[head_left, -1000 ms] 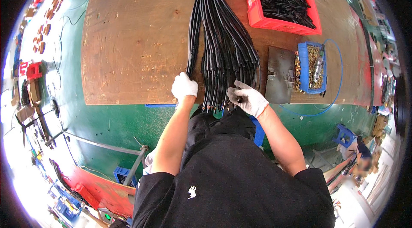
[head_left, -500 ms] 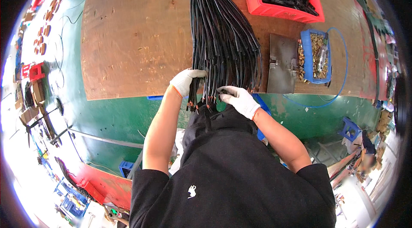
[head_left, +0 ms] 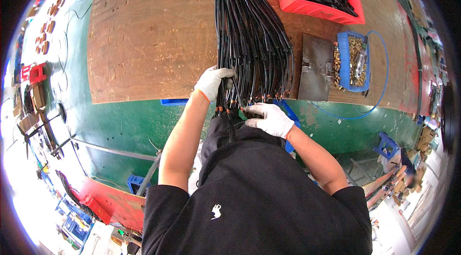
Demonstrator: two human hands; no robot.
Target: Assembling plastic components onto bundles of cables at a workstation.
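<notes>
Head view: the black cable bundle (head_left: 249, 29) runs down the worktop (head_left: 153, 39), its cable ends (head_left: 226, 109) poking past the near edge. Left hand (head_left: 209, 82) is wrapped round a few strands (head_left: 221, 100) on the bundle's left side; right hand (head_left: 273, 119) sits just beside the ends, fingers curled, can't tell if it's pinching one. I'd guess the step is teasing ends apart, so the next move calls for a steady left grip and a light right pinch.
</notes>
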